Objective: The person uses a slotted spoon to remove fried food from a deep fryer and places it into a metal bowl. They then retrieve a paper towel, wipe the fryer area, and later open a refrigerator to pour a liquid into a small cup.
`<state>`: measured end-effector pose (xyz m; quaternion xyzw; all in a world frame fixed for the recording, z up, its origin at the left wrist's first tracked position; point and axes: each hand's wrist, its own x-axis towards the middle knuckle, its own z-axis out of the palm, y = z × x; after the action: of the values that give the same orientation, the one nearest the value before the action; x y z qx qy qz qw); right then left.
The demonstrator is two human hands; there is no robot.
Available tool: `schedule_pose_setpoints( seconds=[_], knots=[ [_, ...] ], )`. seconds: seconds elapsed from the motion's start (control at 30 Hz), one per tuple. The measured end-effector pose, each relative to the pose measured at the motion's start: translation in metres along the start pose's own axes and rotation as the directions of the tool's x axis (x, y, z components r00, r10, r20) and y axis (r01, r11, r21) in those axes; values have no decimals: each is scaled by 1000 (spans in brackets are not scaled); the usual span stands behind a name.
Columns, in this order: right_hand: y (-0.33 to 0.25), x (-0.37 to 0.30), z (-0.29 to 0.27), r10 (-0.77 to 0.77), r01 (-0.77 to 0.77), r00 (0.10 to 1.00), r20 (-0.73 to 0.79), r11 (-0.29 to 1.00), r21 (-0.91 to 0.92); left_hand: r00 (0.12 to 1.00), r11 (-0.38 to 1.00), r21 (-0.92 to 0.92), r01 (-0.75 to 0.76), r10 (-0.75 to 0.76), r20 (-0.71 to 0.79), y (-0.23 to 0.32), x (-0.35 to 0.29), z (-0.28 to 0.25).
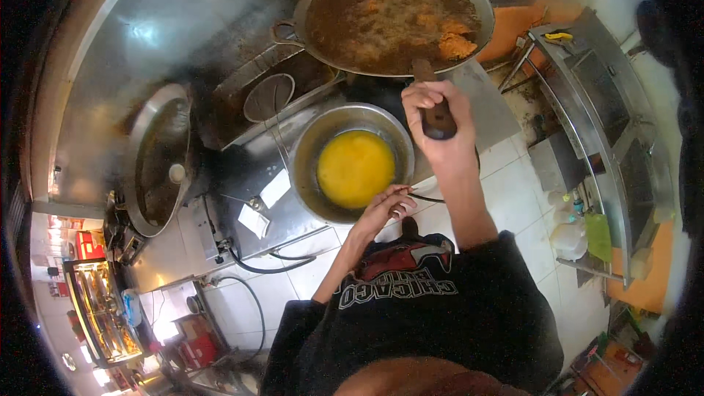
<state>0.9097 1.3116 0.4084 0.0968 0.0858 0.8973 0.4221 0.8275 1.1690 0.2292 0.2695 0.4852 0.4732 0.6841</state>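
Observation:
My right hand is closed around the thick brown wooden handle of a utensil. That handle reaches over the near rim of a wide wok full of bubbling dark oil; the utensil's working end cannot be made out. Orange-brown fried pieces float in the oil, bunched toward the right side. Just below my right hand stands a deep metal bowl with yellow liquid in it. My left hand is at the bowl's near right rim, its fingers curled; what they grip, if anything, is unclear.
Left of the bowl, a round wire strainer leans with its long handle beside the bowl. A second wok with dark contents sits farther left. Black hoses hang at the counter's front edge. A metal rack stands at the right.

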Motion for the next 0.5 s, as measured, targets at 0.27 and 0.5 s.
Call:
schedule_pose_setpoints(
  seconds=[0.27, 0.5],
  knots=[
    [43, 18, 8, -179, 179, 981, -68, 984, -6, 988, 998, -54, 40, -32, 149, -1, -23, -53],
    [66, 65, -63, 33, -37, 987, -156, 999, -19, 984, 998, -5, 67, -65, 164, 0, -49, -78]
  ],
)
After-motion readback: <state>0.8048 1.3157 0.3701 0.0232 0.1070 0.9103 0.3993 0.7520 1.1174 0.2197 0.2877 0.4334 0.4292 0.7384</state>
